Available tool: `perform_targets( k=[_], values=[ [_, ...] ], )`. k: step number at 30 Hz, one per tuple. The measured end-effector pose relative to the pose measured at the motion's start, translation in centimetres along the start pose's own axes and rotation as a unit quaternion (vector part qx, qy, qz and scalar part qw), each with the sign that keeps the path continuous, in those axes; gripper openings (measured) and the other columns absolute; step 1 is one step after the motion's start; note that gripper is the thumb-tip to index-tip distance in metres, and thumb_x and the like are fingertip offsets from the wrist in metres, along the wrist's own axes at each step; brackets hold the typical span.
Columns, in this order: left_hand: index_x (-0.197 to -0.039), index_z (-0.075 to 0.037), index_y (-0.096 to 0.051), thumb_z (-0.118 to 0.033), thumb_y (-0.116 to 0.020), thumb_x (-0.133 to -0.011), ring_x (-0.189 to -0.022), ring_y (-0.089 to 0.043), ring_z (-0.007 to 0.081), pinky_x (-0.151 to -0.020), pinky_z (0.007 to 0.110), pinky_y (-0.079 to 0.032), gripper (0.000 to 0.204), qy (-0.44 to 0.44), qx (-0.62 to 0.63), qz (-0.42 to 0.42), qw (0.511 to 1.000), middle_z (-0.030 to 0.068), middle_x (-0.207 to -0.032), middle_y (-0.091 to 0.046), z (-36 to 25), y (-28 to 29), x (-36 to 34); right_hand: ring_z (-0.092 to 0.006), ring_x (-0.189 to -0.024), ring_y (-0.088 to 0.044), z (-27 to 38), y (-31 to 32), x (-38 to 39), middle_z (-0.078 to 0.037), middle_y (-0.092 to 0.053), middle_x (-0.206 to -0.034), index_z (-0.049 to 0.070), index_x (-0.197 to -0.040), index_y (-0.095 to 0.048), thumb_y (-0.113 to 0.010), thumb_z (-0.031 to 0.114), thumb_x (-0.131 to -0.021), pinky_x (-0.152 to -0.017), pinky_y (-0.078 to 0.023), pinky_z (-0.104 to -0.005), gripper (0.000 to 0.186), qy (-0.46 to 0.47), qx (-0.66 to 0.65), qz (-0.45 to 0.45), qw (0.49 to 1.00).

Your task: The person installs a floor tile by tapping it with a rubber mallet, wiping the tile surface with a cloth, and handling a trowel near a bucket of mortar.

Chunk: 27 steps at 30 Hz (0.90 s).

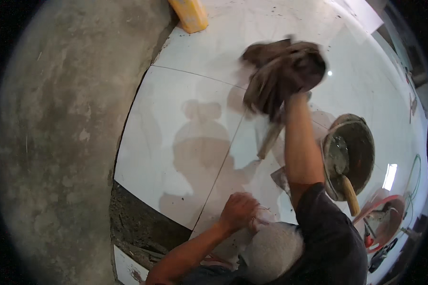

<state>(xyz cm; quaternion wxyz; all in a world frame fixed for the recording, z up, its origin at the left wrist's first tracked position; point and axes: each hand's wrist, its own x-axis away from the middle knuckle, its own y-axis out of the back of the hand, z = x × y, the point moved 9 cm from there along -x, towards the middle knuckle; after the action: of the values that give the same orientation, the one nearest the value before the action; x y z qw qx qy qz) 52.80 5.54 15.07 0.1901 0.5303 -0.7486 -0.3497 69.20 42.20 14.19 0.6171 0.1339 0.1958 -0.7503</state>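
Observation:
At the end of my outstretched right arm, my right hand (297, 85) is mostly hidden in a bunched dark brown cloth (271, 78). The cloth is blurred by motion, over the white floor tiles (176, 118). Below it a tool's pale wooden handle (270, 141) rests on the tiles. My left hand (240, 211) is curled closed low in the view, beside a rounded grey fabric shape (273, 251). Whatever its fingers hold, if anything, is too unclear to name.
Right of my forearm a dirty bucket (366, 147) holds a wooden-handled tool (350, 194). Farther right sits a red-rimmed basin (399, 213). A yellow object (190, 16) stands at the far tile edge. Rough concrete (57, 142) borders the tiles on the left, with a dark gap (142, 221).

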Motion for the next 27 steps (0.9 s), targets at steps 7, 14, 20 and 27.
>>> perform_targets(
  k=[7,14,20,27],
  values=[
    [-0.122,0.001,-0.048,-0.025,-0.064,-0.089,-0.119,-0.047,0.0366,-0.1,0.05,-0.033,0.045,0.332,-0.133,-0.19,0.914,0.0217,-0.122,-0.052,21.5,8.4,-1.6,-0.0393,-0.124,-0.042,4.4,5.2,7.2,-0.028,-0.04,-0.134,-0.009,-0.138,-0.033,-0.064,0.038,-0.087,-0.101,-0.038,-0.0449,0.076,-0.077,0.435,-0.216,0.871],
    [-0.152,-0.009,-0.014,-0.052,-0.04,-0.095,-0.144,-0.007,0.0421,-0.112,0.064,-0.007,0.076,0.371,-0.287,-0.062,0.881,0.0219,-0.157,-0.008,31.4,10.6,-10.5,-0.0358,-0.092,-0.06,-0.6,4.3,16.6,-0.023,-0.059,-0.099,-0.009,-0.116,-0.044,-0.067,0.033,-0.084,-0.083,-0.048,-0.0432,0.058,-0.329,0.496,-0.01,0.804],
    [-0.152,-0.013,-0.015,-0.056,-0.036,-0.095,-0.145,-0.006,0.0404,-0.112,0.064,-0.004,0.075,0.418,-0.305,-0.086,0.852,0.0192,-0.158,-0.008,37.0,16.0,-16.0,-0.0221,-0.059,-0.056,-0.6,3.7,21.1,-0.009,-0.053,-0.072,-0.005,-0.109,-0.044,-0.058,0.022,-0.092,-0.054,-0.048,-0.0367,0.035,-0.517,0.285,-0.067,0.804],
    [-0.153,-0.013,-0.013,-0.052,-0.035,-0.096,-0.145,-0.006,0.0393,-0.112,0.063,-0.005,0.073,0.463,-0.294,-0.112,0.829,0.0184,-0.158,-0.007,42.2,19.1,-17.2,-0.0269,-0.073,-0.062,5.0,-7.7,18.2,-0.015,-0.059,-0.076,0.001,-0.106,-0.052,-0.059,0.025,-0.092,-0.066,-0.049,-0.0442,0.029,-0.52,0.199,0.269,0.786]
  ],
)
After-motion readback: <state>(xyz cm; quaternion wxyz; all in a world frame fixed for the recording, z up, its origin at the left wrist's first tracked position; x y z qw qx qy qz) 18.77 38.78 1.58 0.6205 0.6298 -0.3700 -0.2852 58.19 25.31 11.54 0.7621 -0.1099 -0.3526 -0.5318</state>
